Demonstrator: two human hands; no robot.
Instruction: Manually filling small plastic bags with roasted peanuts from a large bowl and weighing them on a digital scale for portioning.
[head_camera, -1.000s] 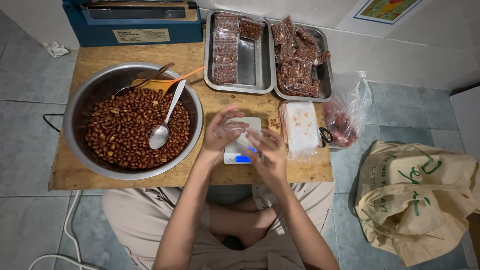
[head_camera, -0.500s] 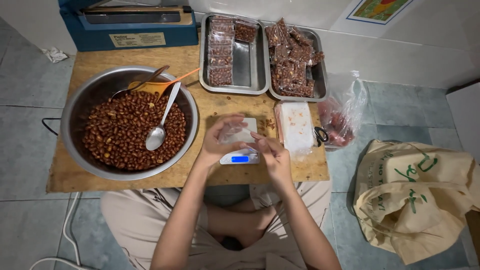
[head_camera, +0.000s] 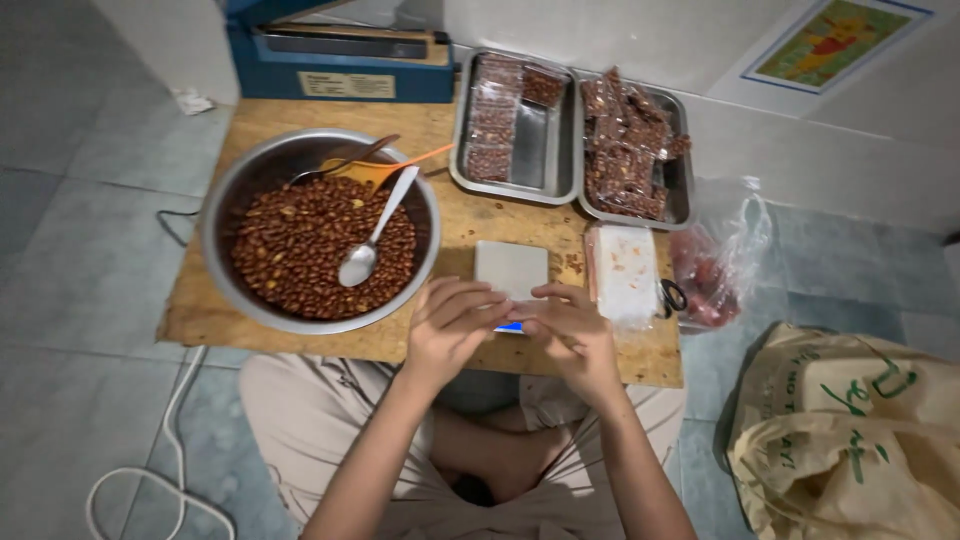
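Tiled floor, low wooden board (head_camera: 300, 120) | your left hand (head_camera: 450, 330) and right hand (head_camera: 575, 335) meet curled over the small white digital scale (head_camera: 510, 268), fingertips pinched together; can't tell what they hold | round steel bowl of roasted peanuts (head_camera: 300, 245) just left of your fingers, handy for scooping.

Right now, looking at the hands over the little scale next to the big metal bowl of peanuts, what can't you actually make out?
Head view only:
- What the left hand and right hand hold between them: fingers cover it.
- The small white digital scale: its display is mostly hidden by the hands.
- The blue machine at the table's far edge: cut off by the top of the frame.
- The clear plastic bag: its reddish contents are blurred.
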